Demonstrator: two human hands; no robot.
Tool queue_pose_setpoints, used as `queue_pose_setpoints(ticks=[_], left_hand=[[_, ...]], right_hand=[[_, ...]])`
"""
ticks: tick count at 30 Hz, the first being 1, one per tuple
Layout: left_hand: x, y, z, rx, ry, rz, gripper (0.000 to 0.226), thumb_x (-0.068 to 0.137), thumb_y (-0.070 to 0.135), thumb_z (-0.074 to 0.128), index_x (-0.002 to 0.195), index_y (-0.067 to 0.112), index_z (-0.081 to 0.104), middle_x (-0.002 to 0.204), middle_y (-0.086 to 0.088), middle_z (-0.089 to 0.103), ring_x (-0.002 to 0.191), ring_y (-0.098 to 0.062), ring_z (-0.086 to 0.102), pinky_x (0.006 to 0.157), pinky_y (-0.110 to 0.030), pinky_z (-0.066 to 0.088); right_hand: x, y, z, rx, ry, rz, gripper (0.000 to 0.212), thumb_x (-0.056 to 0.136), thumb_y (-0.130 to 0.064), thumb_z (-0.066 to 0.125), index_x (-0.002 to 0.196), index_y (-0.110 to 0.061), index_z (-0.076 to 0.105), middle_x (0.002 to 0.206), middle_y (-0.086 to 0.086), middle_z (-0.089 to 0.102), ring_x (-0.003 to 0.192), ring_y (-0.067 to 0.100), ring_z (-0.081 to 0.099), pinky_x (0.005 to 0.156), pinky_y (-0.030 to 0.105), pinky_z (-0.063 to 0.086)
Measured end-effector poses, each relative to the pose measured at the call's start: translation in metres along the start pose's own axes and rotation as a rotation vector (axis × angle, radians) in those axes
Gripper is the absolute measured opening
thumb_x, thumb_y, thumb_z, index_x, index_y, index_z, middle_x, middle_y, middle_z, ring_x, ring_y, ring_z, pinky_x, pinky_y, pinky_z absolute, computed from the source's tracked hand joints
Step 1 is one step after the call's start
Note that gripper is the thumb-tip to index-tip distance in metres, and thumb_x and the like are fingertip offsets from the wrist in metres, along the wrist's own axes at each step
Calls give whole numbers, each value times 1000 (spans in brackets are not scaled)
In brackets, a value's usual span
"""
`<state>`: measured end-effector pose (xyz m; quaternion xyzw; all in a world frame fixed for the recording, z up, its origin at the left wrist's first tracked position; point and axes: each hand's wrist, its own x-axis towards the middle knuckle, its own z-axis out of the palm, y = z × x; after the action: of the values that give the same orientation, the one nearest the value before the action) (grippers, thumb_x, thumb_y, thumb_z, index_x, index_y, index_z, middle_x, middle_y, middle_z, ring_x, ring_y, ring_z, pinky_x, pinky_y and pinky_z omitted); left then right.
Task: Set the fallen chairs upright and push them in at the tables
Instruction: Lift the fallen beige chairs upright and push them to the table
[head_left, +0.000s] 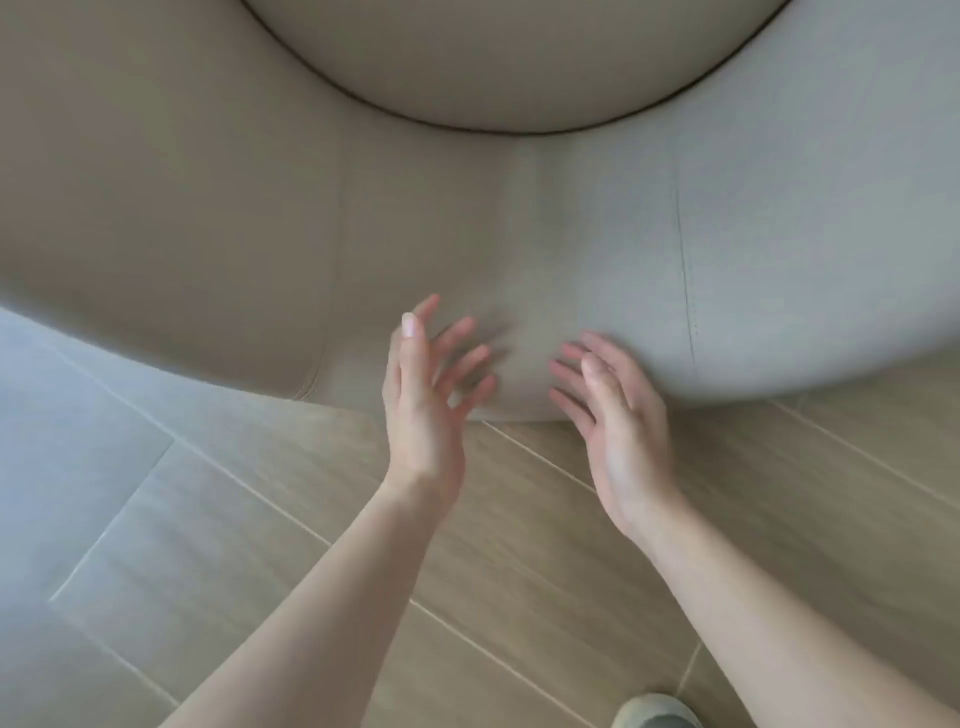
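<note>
A large beige upholstered chair (208, 182) fills the upper half of the view, very close to me. I see its curved padded back from above, and a round seat cushion (519, 57) edged with dark piping at the top. My left hand (426, 395) is open with fingers spread, right at the lower outer surface of the back. My right hand (618, 415) is open beside it, fingers pointing at the same surface. Whether the fingertips touch the fabric is hard to tell. No table shows.
Wood-look floor tiles (519, 545) with pale grout lines run under my arms. The tip of a light shoe (657, 712) shows at the bottom edge. The chair hides whatever lies beyond it.
</note>
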<state>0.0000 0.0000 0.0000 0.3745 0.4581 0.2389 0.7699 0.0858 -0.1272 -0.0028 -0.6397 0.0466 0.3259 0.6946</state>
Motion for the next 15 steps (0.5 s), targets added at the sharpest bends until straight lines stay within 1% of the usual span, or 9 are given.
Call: queue_pose_setpoints(ticks=[2, 4, 5, 6, 8, 9, 11, 13, 15], left_hand=[[2, -13, -4, -49, 68, -78, 56, 94, 72, 54, 123, 27, 73, 104, 1, 82, 94, -18, 80, 91, -45, 63], [0, -25, -7, -20, 126, -152, 56, 102, 69, 55, 109, 17, 76, 91, -4, 82, 82, -19, 81, 90, -46, 64], [-1, -31, -7, -12, 154, -197, 57, 103, 66, 56, 100, 14, 78, 88, -6, 83, 80, -20, 82, 91, -46, 64], [-3, -34, -7, 13, 194, -250, 58, 102, 64, 59, 90, 11, 78, 86, -8, 83, 79, -20, 82, 91, -45, 65], [-5, -39, -9, 74, 261, -360, 60, 98, 63, 67, 85, 6, 79, 88, -10, 84, 85, -19, 83, 88, -40, 65], [-6, -42, -11, 95, 295, -403, 62, 95, 64, 70, 89, 3, 78, 92, -11, 84, 90, -20, 83, 84, -36, 65], [-5, -42, -15, 104, 323, -438, 66, 90, 65, 76, 106, 1, 72, 106, -13, 81, 100, -22, 81, 85, -36, 66], [-1, -36, -18, 61, 312, -443, 69, 87, 62, 81, 125, 8, 60, 122, -11, 74, 108, -24, 79, 96, -40, 65], [2, -32, -15, -34, 310, -406, 75, 86, 54, 85, 140, 16, 49, 136, -6, 69, 114, -24, 77, 105, -41, 61]], right_hand=[[1, 14, -1, 51, 104, 40, 24, 97, -31, 72, 110, -12, 69, 107, 10, 80, 109, 23, 78, 105, 44, 60], [-4, 27, 0, 87, 239, 142, 24, 101, -28, 72, 102, -4, 69, 89, 11, 79, 96, 24, 80, 99, 44, 63], [-7, 32, 2, 139, 296, 237, 29, 100, -30, 73, 102, -2, 68, 91, 13, 77, 95, 25, 79, 98, 44, 64], [-9, 35, 5, 190, 348, 331, 34, 98, -34, 75, 103, -1, 66, 99, 17, 75, 98, 27, 78, 99, 44, 63], [-5, 32, 13, 270, 358, 450, 37, 95, -38, 77, 110, -7, 63, 120, 20, 69, 109, 30, 72, 105, 46, 58], [0, 29, 18, 320, 341, 467, 41, 95, -38, 78, 120, -10, 62, 128, 17, 67, 113, 29, 70, 108, 46, 55], [9, 23, 29, 441, 338, 473, 65, 90, -42, 82, 143, -17, 52, 131, 9, 66, 113, 26, 67, 111, 46, 53], [18, 19, 38, 492, 376, 502, 84, 82, -47, 88, 150, -21, 45, 133, 6, 66, 120, 25, 65, 113, 49, 52], [23, 19, 41, 513, 406, 536, 93, 76, -47, 93, 149, -21, 43, 132, 6, 64, 126, 26, 62, 112, 51, 53]])
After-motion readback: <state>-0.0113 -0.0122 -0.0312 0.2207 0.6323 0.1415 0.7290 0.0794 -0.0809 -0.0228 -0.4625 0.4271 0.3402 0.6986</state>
